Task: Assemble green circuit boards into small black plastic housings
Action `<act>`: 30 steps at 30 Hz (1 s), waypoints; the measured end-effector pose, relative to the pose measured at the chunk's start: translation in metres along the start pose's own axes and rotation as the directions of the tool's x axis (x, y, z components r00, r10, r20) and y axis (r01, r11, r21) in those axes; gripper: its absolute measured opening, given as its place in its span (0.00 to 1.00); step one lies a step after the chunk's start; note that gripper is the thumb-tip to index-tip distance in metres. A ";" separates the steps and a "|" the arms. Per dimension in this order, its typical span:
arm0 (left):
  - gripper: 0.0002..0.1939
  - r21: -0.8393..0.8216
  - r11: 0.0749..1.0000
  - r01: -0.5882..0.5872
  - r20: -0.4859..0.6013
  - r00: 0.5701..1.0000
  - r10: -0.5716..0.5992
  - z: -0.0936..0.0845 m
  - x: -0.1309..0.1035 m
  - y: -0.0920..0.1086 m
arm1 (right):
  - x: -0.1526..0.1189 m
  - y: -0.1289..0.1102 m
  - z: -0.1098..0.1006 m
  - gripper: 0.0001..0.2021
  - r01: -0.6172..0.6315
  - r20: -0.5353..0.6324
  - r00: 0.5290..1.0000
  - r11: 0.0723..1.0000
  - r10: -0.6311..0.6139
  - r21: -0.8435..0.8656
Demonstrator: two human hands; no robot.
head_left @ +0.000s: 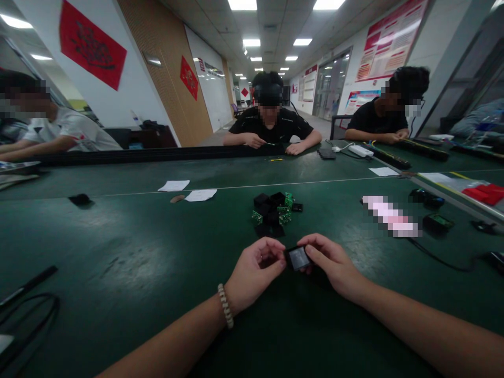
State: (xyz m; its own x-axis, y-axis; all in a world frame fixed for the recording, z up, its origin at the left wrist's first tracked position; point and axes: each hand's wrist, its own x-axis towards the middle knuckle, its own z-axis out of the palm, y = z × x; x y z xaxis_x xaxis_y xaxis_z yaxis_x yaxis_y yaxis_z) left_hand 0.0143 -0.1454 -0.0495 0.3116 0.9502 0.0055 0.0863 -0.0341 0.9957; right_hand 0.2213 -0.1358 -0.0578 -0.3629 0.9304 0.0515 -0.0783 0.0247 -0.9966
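A small black square device [298, 258] with a greyish face is held up over the green table [157, 262]. My right hand [331, 261] grips its right side, thumb on the face and fingers behind. At its left edge, my left hand [254, 270] has thumb and fingertips closed together; whether they pinch the device or a small part is too small to tell. Just beyond my hands lies a pile of black plastic pieces [270, 208] mixed with green circuit boards [285, 214].
Two white papers [201, 195] and a dark object [81, 199] lie left of the pile. On the right are a phone-like pinkish object [391, 216], a black cable [441, 260] and a green-topped black part [438, 223]. Several people sit around the table.
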 end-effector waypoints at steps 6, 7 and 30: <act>0.11 0.009 1.000 0.017 -0.014 1.000 -0.017 0.000 0.000 0.003 | -0.001 -0.001 -0.001 0.17 0.010 0.008 1.000 0.999 -0.009 -0.038; 0.11 0.009 1.000 0.018 -0.017 1.000 -0.018 0.001 0.000 0.003 | -0.001 -0.001 -0.001 0.17 0.010 0.010 1.000 0.999 -0.010 -0.044; 0.10 -0.007 1.000 0.001 -0.019 1.000 -0.001 0.001 0.000 0.004 | -0.001 -0.004 0.000 0.17 0.018 0.015 1.000 0.993 -0.017 -0.113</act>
State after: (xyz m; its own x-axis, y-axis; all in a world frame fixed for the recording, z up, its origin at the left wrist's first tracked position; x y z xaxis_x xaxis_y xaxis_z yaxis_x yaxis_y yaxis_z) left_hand 0.0158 -0.1463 -0.0456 0.2935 0.9559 0.0066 0.0800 -0.0314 0.9963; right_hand 0.2223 -0.1366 -0.0535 -0.3759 0.9241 0.0689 0.0208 0.0828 -0.9963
